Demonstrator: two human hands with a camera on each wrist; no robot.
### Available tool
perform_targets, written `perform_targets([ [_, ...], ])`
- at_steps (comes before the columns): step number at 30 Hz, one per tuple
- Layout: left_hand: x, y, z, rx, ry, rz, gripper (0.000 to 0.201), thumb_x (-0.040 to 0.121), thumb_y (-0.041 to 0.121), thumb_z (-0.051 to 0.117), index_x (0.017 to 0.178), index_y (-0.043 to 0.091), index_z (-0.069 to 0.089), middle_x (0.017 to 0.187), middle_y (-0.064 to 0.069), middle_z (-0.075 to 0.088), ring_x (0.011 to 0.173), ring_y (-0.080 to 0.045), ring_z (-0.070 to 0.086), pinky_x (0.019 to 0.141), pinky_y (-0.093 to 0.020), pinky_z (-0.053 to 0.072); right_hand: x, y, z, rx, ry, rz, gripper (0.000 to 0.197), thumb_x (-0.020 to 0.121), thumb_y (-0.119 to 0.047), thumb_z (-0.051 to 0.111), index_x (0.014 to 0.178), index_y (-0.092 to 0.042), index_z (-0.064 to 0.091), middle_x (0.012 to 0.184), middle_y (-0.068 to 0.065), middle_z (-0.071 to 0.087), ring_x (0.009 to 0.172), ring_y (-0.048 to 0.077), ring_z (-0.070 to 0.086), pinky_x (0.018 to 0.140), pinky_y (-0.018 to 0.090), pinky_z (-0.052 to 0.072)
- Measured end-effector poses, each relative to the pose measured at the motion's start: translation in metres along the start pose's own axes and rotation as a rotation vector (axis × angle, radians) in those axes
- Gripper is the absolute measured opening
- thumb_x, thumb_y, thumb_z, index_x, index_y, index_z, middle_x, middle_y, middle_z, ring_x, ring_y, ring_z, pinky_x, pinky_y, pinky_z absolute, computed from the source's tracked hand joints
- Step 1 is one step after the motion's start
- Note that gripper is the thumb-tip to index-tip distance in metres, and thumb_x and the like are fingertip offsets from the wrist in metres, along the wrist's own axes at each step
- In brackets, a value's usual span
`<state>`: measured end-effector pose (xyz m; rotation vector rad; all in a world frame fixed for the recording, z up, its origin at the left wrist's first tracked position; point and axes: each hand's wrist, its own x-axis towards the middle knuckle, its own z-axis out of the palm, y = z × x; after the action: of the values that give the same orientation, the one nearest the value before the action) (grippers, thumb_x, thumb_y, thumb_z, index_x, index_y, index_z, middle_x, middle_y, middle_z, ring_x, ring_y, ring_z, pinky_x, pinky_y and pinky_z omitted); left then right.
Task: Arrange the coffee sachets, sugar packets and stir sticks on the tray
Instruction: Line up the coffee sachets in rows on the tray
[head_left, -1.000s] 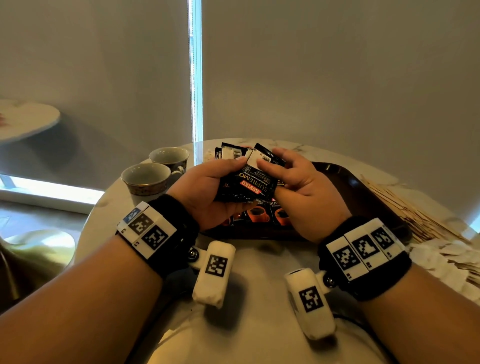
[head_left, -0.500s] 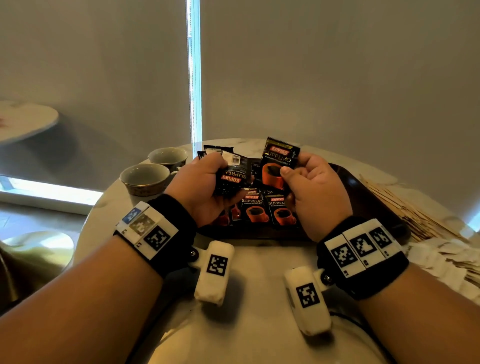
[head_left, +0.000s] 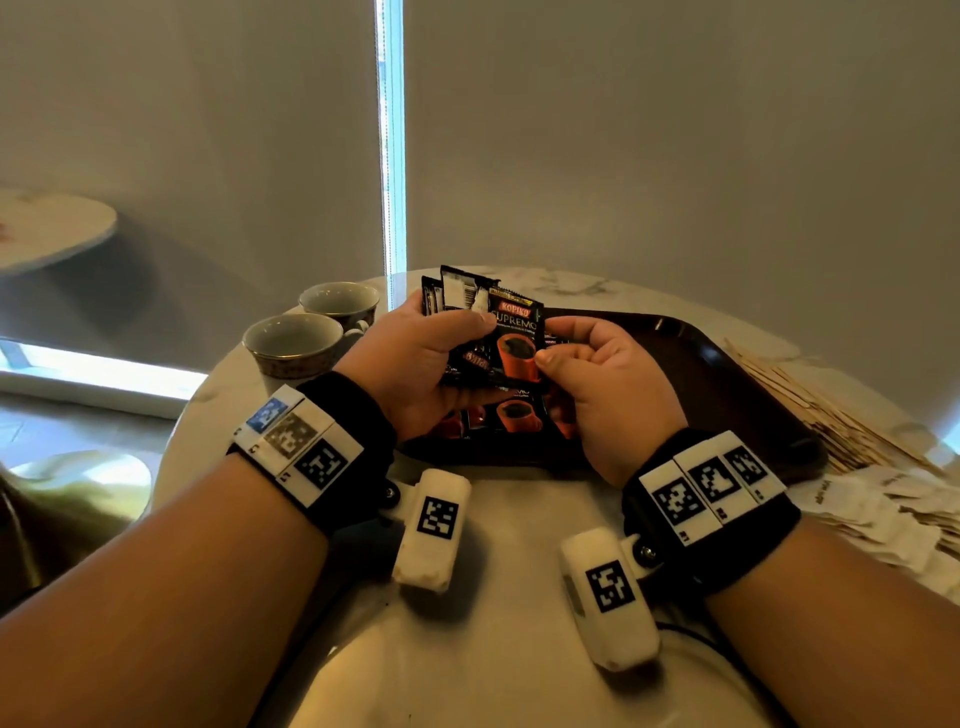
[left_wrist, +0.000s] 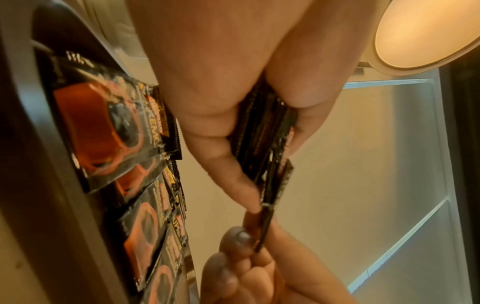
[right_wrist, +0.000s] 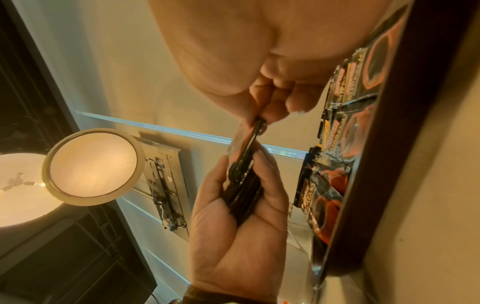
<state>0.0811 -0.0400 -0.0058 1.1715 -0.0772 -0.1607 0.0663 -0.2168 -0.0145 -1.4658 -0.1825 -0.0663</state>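
Right hand (head_left: 602, 384) had one coffee sachet (head_left: 517, 340) lifted clear half a sec ago; now it's back vs. the stack (head_left: 457, 312) clamped in left hand (head_left: 415, 364), right pinching its edge; row on tray (head_left: 727, 374) unchanged, so placing's still pending.

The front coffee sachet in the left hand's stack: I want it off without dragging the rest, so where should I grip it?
Grip the front coffee sachet by its free right edge, from the right, where the right hand already pinches it. The left hand clamps the stack's left side, so only that edge is clear.
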Motion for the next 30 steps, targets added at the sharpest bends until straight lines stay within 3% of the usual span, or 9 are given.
perform_targets([
  [3,0.003,0.004,-0.005,-0.039,0.097,0.061,0.033,0.099,0.009,0.058,0.131,0.01,0.049,0.121,-0.023,0.066,0.097,-0.036,0.073,0.065,-0.043,0.06,0.01,0.012,-0.003,-0.027,0.097,0.02,0.02,0.096,-0.003,0.061,0.114,-0.012,0.059,0.088,0.009,0.071,0.049,0.01,0.055,0.042,0.023,0.042],
  [7,0.008,0.009,-0.016,-0.156,0.235,0.169,0.051,0.092,0.013,0.061,0.139,0.004,0.045,0.133,-0.032,0.058,0.094,-0.035,0.071,0.063,-0.04,0.058,0.018,0.021,-0.007,-0.096,0.093,0.101,0.02,0.095,-0.002,0.061,0.111,-0.012,0.061,0.09,0.011,0.073,0.049,0.017,0.05,0.043,0.025,0.042],
  [9,0.009,0.009,-0.017,-0.183,0.274,0.168,0.053,0.091,0.014,0.06,0.14,0.005,0.044,0.134,-0.031,0.057,0.094,-0.035,0.07,0.062,-0.039,0.057,0.02,0.023,-0.007,-0.182,0.059,0.108,0.021,0.093,0.0,0.062,0.109,-0.014,0.062,0.092,0.015,0.072,0.058,0.027,0.064,0.045,0.026,0.043],
  [11,0.011,0.008,-0.018,-0.187,0.296,0.155,0.052,0.091,0.014,0.06,0.14,0.006,0.044,0.133,-0.03,0.057,0.098,-0.036,0.068,0.061,-0.039,0.057,0.021,0.024,-0.006,-0.268,0.031,0.106,0.023,0.091,0.001,0.063,0.105,-0.016,0.062,0.1,0.02,0.072,0.079,0.039,0.072,0.046,0.026,0.044],
  [17,0.015,0.006,-0.02,-0.173,0.318,0.11,0.048,0.091,0.014,0.058,0.137,0.005,0.045,0.129,-0.03,0.06,0.102,-0.039,0.068,0.06,-0.039,0.058,0.022,0.025,-0.002,-0.438,0.009,0.119,0.025,0.087,0.003,0.066,0.101,-0.018,0.065,0.087,0.01,0.072,0.062,0.014,0.06,0.051,0.029,0.049],
  [30,0.012,0.008,-0.019,-0.125,0.327,0.045,0.035,0.094,0.012,0.055,0.128,0.005,0.049,0.12,-0.025,0.063,0.102,-0.037,0.067,0.061,-0.039,0.059,0.018,0.019,0.003,-0.457,-0.083,0.157,0.027,0.091,0.005,0.063,0.112,-0.011,0.06,0.091,0.012,0.069,0.06,0.014,0.06,0.053,0.028,0.053],
])
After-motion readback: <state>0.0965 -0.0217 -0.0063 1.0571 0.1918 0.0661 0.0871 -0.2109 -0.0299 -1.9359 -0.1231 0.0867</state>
